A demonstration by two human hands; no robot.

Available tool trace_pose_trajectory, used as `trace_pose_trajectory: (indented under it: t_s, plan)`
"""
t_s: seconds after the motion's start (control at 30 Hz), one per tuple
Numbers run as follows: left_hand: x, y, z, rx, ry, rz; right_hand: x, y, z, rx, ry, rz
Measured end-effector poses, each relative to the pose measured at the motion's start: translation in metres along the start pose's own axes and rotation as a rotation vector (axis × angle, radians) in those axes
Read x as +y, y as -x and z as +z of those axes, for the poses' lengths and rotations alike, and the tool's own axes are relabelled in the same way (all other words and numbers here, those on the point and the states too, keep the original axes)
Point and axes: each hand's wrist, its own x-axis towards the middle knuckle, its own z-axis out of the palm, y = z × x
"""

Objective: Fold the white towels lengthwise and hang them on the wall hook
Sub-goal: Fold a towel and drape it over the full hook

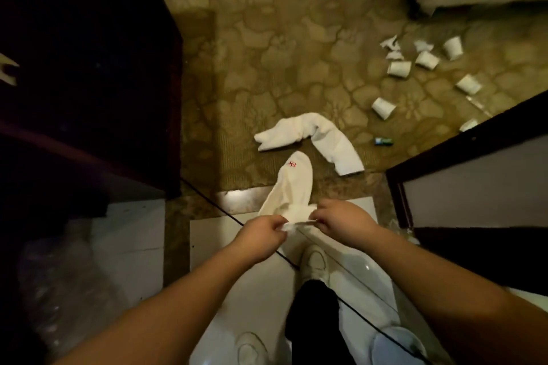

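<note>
Down low, left hand (262,235) and right hand (338,218) both pinching white towel (292,187); fingertips hidden; second towel (311,136) centre frame on carpet (296,62).

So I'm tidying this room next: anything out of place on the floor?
Yes. A towel lies crumpled on the carpet, and paper cups and torn scraps are scattered to its right, cups tipped over.

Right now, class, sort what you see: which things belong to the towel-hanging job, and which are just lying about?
Job: white towel held up, pinched by left hand and right hand; second white towel crumpled on the carpet.

Lying about: paper cups; torn paper scraps; small green packet; black cable.
</note>
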Motion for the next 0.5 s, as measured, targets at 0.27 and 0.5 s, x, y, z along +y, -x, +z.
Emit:
trace_pose_trajectory:
  t_s: [0.27, 0.5]
  plan:
    - [0.085, 0.153, -0.091, 0.198, -0.321, 0.153, -0.101, 0.124, -0.145, 0.499, 0.044, 0.166]
    - [0.115, 0.314, -0.159, 0.523, -0.47, 0.151, -0.186, 0.247, -0.275, 0.82, 0.051, 0.132]
